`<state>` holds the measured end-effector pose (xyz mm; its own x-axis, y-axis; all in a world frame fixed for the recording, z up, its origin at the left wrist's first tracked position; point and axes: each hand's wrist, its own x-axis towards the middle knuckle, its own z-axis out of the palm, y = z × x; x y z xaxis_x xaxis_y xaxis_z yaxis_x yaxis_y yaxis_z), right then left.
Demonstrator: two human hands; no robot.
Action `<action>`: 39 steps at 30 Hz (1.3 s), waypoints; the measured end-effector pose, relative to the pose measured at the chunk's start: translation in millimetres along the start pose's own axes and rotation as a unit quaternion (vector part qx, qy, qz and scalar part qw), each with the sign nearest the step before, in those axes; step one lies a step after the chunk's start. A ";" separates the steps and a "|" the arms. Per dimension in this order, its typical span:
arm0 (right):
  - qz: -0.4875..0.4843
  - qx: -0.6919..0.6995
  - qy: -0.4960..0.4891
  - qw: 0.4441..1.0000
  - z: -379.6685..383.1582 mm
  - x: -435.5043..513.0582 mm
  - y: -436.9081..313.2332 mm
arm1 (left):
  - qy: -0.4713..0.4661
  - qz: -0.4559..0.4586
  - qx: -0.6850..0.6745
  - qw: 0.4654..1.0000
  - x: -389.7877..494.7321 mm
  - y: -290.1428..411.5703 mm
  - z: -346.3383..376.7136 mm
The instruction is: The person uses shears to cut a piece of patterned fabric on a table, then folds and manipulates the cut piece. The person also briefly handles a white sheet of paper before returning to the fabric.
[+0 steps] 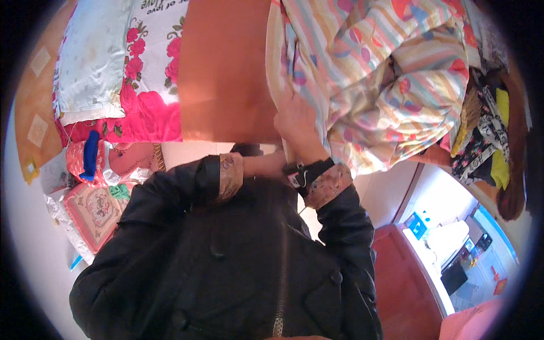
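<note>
A striped fabric (382, 97) with coloured spots lies bunched on the right, its long folded edge running down towards my body. On that edge rests my right hand (297, 121), its fingers bent around the cloth. Just below it, my left hand (274, 161) reaches in from the left at the fabric's lower corner; its fingers are mostly hidden, so its grip cannot be made out. A smooth orange-brown surface (227, 72) lies left of the fabric.
A white-and-pink rose-patterned cloth (153, 80) and a pale cloth (91, 68) lie at left. Below them are a blue item (90, 155), a red patterned bundle (74, 161) and a pink-edged box (95, 208). Mixed clothes (480, 136) are piled far right.
</note>
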<state>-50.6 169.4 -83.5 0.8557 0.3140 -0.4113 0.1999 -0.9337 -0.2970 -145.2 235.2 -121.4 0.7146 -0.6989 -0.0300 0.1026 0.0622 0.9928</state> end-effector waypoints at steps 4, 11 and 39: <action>-0.125 0.000 0.022 0.992 4.2 -15.7 15.4 | -0.191 -0.208 -0.034 0.959 -11.5 13.8 -60.2; -0.231 -0.035 0.045 0.971 8.1 -105.4 21.9 | 0.376 -0.212 -0.094 0.897 9.0 12.3 -176.4; -0.235 0.059 0.107 0.964 -62.9 -167.3 26.5 | 0.533 0.035 0.001 0.845 -103.7 58.1 -230.3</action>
<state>-158.5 81.2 31.6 0.7650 0.6435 -0.0244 0.5444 -0.6666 -0.5092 -53.9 475.4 -87.4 0.9366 0.3457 -0.0570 0.0331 0.0745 0.9967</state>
